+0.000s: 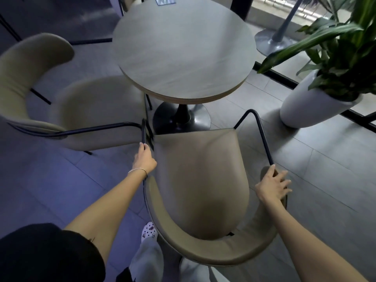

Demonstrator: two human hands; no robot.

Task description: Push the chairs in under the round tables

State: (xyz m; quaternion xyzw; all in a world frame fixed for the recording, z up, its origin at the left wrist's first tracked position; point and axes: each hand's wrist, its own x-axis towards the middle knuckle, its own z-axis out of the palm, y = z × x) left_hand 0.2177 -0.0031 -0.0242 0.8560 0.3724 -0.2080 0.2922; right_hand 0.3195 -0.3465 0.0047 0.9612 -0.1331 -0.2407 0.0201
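Observation:
A tan chair (200, 178) with a curved backrest and black metal armrest rails stands right in front of me, its seat front just short of the round table (183, 49). My left hand (144, 159) grips the chair's left armrest rail. My right hand (273, 185) rests on the right end of the backrest where the right rail meets it, fingers spread. A second tan chair (85, 110) stands to the left, its seat edge partly under the tabletop. The table's black pedestal base (181, 119) shows beyond the near chair's seat.
A white planter (309, 106) with a green leafy plant stands on the floor at the right, beside a black floor rail. Another pedestal base (272, 40) is at the upper right. A third chair's back shows behind the table. My patterned shoe (149, 231) is below the chair.

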